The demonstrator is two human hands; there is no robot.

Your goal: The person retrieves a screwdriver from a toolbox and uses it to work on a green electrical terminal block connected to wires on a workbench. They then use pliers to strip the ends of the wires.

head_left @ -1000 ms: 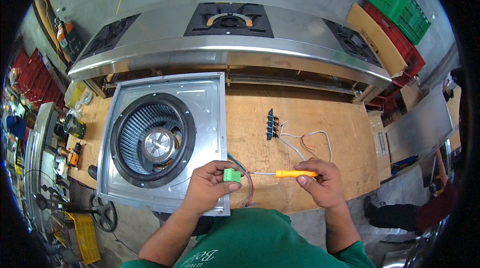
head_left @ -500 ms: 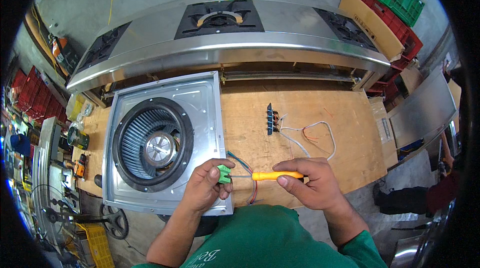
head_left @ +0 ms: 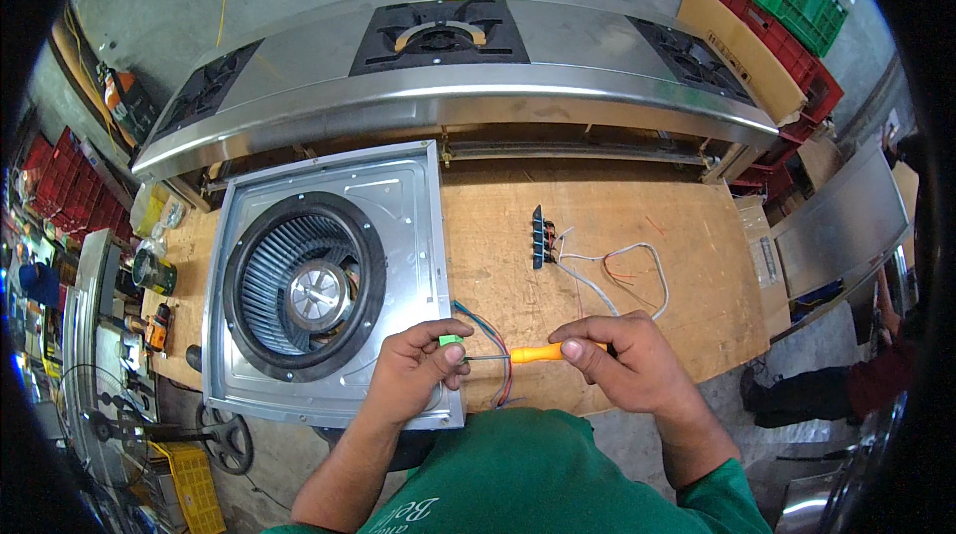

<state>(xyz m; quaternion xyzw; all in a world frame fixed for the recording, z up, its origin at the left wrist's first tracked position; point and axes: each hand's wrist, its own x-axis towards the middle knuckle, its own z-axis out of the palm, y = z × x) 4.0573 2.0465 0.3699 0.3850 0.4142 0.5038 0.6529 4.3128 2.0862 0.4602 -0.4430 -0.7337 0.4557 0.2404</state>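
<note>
My left hand (head_left: 419, 367) pinches a small green terminal block (head_left: 451, 340), with the fingers covering most of it. A screwdriver (head_left: 538, 353) with a yellow-orange handle lies level in my right hand (head_left: 629, 360), fingers closed round the handle's end. Its thin shaft points left to my left fingers, and its tip is hidden at the terminal block. Close behind the shaft, several coloured wires (head_left: 492, 335) run from the fan unit's edge. Left of my hands sits the metal fan housing (head_left: 398, 265) with its round, black-rimmed blower wheel (head_left: 318, 296).
A black switch panel (head_left: 539, 237) with a white cable (head_left: 657, 275) lies on the wooden table (head_left: 697, 235). Behind stands a long steel stove (head_left: 578, 86). At the left are an orange drill (head_left: 157, 329) and a tin can (head_left: 156, 273). A person's dark-clad leg (head_left: 807, 398) shows at right.
My left fingers have turned and closed further over the green terminal block, hiding more of it. The screwdriver has shifted slightly right with my right hand, whose grip on it has changed a little.
</note>
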